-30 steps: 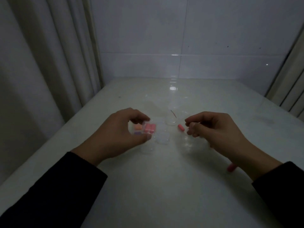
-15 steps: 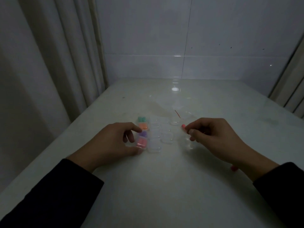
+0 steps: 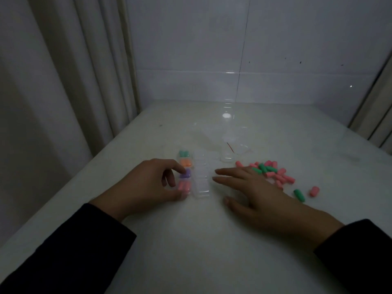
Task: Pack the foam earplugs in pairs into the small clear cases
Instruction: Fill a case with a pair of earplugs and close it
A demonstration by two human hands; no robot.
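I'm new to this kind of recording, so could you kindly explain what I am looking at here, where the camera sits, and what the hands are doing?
There is no machine: a person works with bare hands, and the single camera is worn on the head, looking forward and down. The pale table meets a tiled wall. The left hand rests its fingertips on a column of filled clear cases, holding green, orange, purple and pink earplugs. Beside them stands a column of empty clear cases. The right hand lies open and flat, holding nothing, next to a loose heap of pink and green earplugs. The light is dim, so finer detail is hard to make out.
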